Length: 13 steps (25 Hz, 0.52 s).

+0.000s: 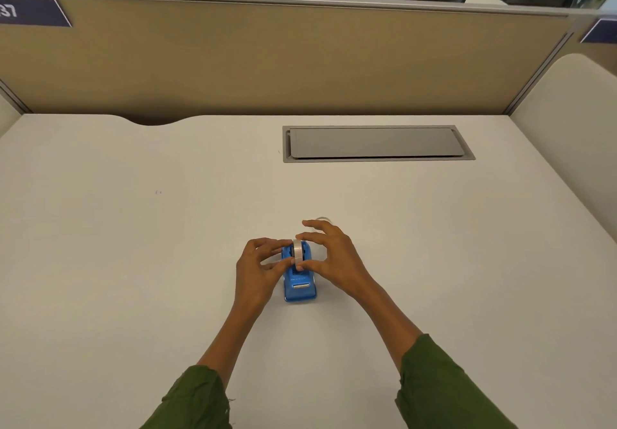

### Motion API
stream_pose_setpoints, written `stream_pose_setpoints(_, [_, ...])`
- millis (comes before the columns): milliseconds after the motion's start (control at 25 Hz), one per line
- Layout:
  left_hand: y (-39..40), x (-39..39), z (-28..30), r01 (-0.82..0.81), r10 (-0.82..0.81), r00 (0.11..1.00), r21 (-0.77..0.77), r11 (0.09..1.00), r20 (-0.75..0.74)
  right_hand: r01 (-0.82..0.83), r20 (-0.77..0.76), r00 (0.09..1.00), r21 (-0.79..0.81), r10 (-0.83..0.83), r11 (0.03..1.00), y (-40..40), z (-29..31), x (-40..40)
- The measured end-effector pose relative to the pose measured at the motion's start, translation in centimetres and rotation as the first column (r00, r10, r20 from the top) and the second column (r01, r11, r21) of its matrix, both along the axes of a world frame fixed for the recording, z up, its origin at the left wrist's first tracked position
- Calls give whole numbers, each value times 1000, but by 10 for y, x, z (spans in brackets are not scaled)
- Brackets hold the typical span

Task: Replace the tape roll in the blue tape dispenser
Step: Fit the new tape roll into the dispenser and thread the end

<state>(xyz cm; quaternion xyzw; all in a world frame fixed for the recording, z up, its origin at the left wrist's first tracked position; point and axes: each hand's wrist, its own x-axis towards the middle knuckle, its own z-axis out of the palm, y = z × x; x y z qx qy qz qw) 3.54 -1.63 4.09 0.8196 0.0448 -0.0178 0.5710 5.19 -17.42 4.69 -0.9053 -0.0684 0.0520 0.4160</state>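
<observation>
The blue tape dispenser (299, 283) stands on the white desk (133, 245), its cutter end toward me. A clear tape roll (297, 251) sits upright in its cradle. My left hand (258, 266) pinches the roll from the left with thumb and fingers. My right hand (330, 255) grips the same roll from the right, thumb at its near edge, forefinger over the top. A second clear roll (322, 219) peeks out on the desk just behind my right fingers, mostly hidden.
A grey cable hatch (375, 143) is set into the desk at the back right. A tan partition (267, 58) closes the far edge. A pale chair back (574, 135) stands at the right.
</observation>
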Motion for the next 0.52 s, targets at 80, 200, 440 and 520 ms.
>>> stream_pose_setpoints(80, [0, -1, 0, -1, 1, 1000, -12, 1000, -1, -28, -11, 1000, -35, 28, 999, 1, 2, 1])
stream_pose_setpoints(200, [0, -1, 0, 10, -11, 1000, -33, 999, -16, -68, -49, 997, -67, 65, 995, 1, 6, 4])
stream_pose_setpoints(440, [6, -5, -3, 55, -56, 998, -21, 998, -32, -83, -103, 991, -24, 80, 996, -1, 9, 0])
stream_pose_setpoints(520, [8, -9, -4, 58, -59, 998, -8, 998, -21, -2, -130, 991, 129, 19, 992, -5, 10, -7])
